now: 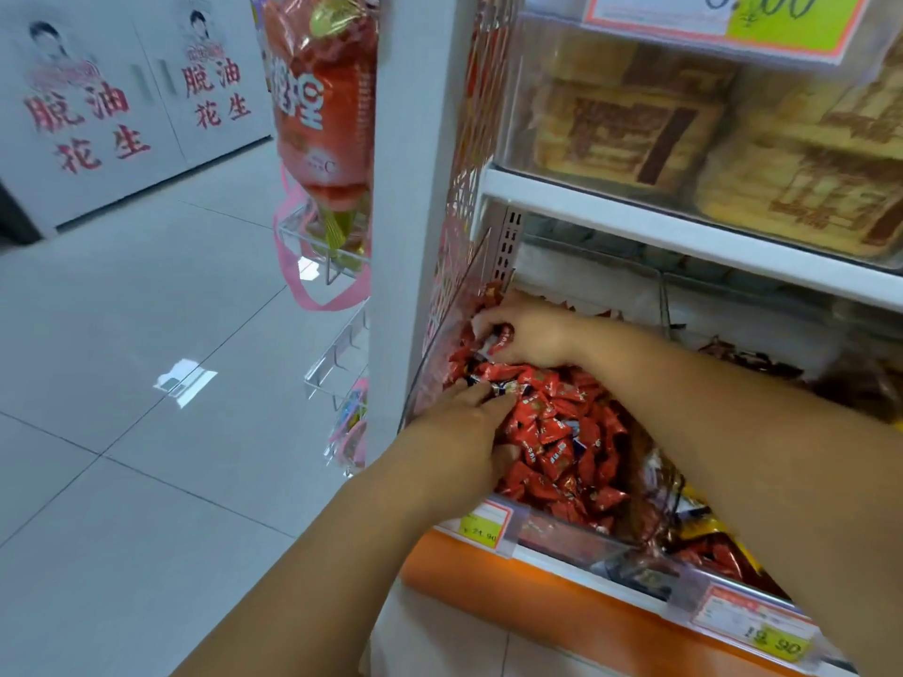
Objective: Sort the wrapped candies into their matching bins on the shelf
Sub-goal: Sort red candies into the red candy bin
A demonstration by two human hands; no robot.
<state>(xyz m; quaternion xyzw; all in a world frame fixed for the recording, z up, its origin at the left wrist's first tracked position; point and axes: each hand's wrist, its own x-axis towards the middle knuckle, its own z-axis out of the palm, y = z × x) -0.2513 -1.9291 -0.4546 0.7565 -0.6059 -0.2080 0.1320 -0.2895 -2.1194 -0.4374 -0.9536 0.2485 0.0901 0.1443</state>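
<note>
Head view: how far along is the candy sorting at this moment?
Done: the left bin is heaped with mostly red candies. In hand: the right hand grips a red-wrapped piece at the bin's back; the left hand rests on the pile beside a dark-wrapped piece. Left: the neighbouring bin looks mixed.

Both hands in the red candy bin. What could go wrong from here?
1. The right hand holds a red-and-white candy at the bin's back corner. If the grip slips, it drops among the red candies and is hard to find.
2. The right forearm crosses the mixed candies next door and may drag some over.
3. The left hand rests on the pile, so pieces may spill over the front wall.
</note>
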